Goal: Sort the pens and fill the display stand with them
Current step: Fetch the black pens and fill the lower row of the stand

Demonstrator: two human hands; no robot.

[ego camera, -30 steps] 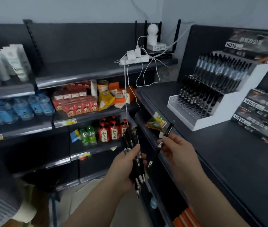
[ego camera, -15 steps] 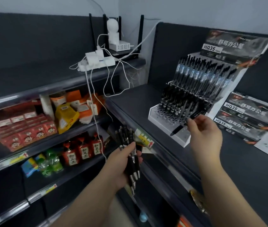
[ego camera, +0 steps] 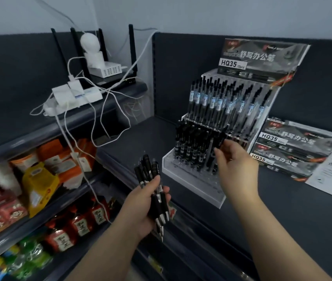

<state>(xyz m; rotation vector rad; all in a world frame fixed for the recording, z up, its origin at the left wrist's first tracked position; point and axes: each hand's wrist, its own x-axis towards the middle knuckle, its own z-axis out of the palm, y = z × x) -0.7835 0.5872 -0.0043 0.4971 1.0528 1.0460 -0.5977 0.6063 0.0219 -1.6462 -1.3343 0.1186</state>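
A white stepped display stand [ego camera: 193, 183] sits on the dark shelf at centre right. Its upper tier holds several clear-barrelled pens [ego camera: 220, 100], and its lower tier holds several black pens [ego camera: 191, 142]. My right hand [ego camera: 232, 165] is at the right end of the lower tier, fingers shut on a single black pen [ego camera: 214, 153] that stands nearly upright with its tip down among the stand's holes. My left hand [ego camera: 144, 207] is lower, in front of the shelf edge, gripping a bundle of black pens [ego camera: 153, 185] with tips pointing down.
Flat pen boxes [ego camera: 291, 147] and a white paper sheet [ego camera: 331, 173] lie to the right of the stand. A power strip [ego camera: 73, 98], white cables and a router [ego camera: 108, 67] occupy the upper left shelf. Snack packs [ego camera: 39, 179] and bottles [ego camera: 75, 224] fill the lower left shelves.
My right hand has carried the single pen from in front of the stand up to its lower tier and turned it upright. The view has shifted towards the stand. My left hand keeps the bundle.
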